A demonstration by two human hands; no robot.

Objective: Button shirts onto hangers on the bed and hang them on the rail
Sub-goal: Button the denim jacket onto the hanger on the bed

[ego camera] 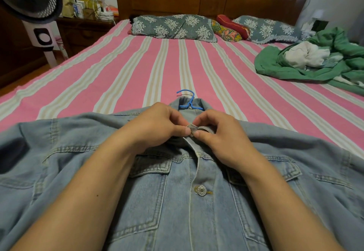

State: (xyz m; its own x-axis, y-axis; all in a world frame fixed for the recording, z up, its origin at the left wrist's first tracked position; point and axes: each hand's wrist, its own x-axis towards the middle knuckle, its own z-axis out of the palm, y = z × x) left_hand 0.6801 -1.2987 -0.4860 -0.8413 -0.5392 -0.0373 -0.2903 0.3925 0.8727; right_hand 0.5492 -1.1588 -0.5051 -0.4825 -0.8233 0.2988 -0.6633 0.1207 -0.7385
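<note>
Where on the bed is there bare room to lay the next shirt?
Bare striped sheet runs from the denim shirt and blue hanger up to the pillows, out to the left edge. The right side is crowded by the green clothes pile.

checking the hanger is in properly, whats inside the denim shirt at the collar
A blue hanger: its hook and neck stick out of the denim shirt collar onto the striped bedsheet. Its shoulders are covered by denim, so their seating cannot be seen.
</note>
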